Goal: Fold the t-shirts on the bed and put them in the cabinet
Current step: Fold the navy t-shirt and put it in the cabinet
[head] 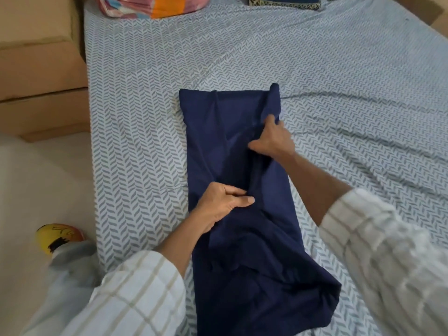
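One shirt: a navy t-shirt (242, 238) lies on the bed (145, 105), folded into a long narrow strip that runs from near me toward the far end.
Shirt far end: flat and square, with one small corner standing up at the far right.
Shirt near end: loose and bunched, it reaches the near edge of the bed.
Left hand (224, 202): my grip pinches a fold of cloth at the middle of the strip, the thumb lies on top and the fingers are curled under the fold.
Right hand (274, 140): my grip holds the right edge of the shirt further away, the fingers are curled into the cloth and the thumb points to the left.
Hands: apart from each other, both on the same long fold at the right half of the shirt.
Sleeves: white with pale check lines, both pushed up on my forearms.
Bed sheet: white with a grey leaf pattern, wrinkled at the right of the shirt.
Far edge of bed: a pink and orange bundle (155, 6) at the left and a dark cushion (286, 2) with a patterned border at the right, both well apart from the shirt.
Floor at left: my yellow shoe (58, 236) beside the bed.
Box (41, 76): brown cardboard, it stands on the floor at the left of the bed.
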A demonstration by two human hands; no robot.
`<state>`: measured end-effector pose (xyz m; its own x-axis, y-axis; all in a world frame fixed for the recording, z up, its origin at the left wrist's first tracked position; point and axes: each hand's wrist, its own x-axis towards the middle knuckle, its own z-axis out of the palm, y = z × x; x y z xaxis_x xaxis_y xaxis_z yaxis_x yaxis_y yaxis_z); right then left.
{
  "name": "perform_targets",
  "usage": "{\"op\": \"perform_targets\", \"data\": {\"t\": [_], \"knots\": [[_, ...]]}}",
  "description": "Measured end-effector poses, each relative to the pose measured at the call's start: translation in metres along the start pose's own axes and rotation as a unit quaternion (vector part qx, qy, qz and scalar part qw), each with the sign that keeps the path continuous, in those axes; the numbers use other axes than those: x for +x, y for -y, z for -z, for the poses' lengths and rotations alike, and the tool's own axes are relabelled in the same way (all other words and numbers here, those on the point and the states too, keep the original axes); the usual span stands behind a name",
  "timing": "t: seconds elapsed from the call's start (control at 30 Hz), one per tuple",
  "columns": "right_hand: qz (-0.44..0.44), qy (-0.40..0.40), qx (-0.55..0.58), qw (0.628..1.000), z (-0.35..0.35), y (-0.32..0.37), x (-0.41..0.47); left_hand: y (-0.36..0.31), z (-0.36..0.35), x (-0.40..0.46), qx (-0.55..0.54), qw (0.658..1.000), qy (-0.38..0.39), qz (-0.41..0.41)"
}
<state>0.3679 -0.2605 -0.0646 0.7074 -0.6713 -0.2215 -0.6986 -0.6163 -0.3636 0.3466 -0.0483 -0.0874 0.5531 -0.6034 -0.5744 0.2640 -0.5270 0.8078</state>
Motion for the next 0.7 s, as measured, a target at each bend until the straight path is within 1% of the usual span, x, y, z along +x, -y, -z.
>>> {"op": "perform_targets", "data": {"t": [0.07, 0.1, 0.17, 0.3, 0.4, 0.47, 0.53, 0.63, 0.7], "knots": [[-0.041, 0.006, -0.042, 0.998, -0.001, 0.001, 0.018, 0.004, -0.001, 0.002, 0.009, 1.0, -0.008, 0.0], [-0.048, -0.005, -0.058, 0.997, -0.001, -0.001, 0.025, 0.006, -0.003, 0.003, 0.022, 1.0, -0.014, 0.001], [-0.052, -0.052, -0.088, 0.993, 0.003, -0.006, 0.04, 0.008, -0.006, 0.003, 0.055, 0.998, -0.03, -0.006], [-0.016, -0.131, -0.143, 0.981, 0.014, -0.01, 0.062, 0.009, -0.009, 0.001, 0.093, 0.993, -0.068, -0.022], [0.012, -0.178, -0.126, 0.976, 0.027, 0.004, 0.078, 0.007, -0.012, -0.004, 0.097, 0.992, -0.073, -0.039], [0.006, -0.176, -0.084, 0.981, 0.034, 0.02, 0.086, 0.004, -0.013, -0.007, 0.101, 0.991, -0.07, -0.046], [-0.014, -0.158, -0.051, 0.986, 0.034, 0.031, 0.091, 0.003, -0.013, -0.008, 0.1, 0.992, -0.07, -0.045], [-0.023, -0.083, -0.058, 0.995, 0.023, 0.028, 0.091, 0.002, -0.013, -0.01, 0.095, 0.992, -0.071, -0.043], [-0.053, -0.067, -0.054, 0.995, 0.016, 0.02, 0.092, 0.001, -0.013, -0.011, 0.088, 0.993, -0.068, -0.046]]}}
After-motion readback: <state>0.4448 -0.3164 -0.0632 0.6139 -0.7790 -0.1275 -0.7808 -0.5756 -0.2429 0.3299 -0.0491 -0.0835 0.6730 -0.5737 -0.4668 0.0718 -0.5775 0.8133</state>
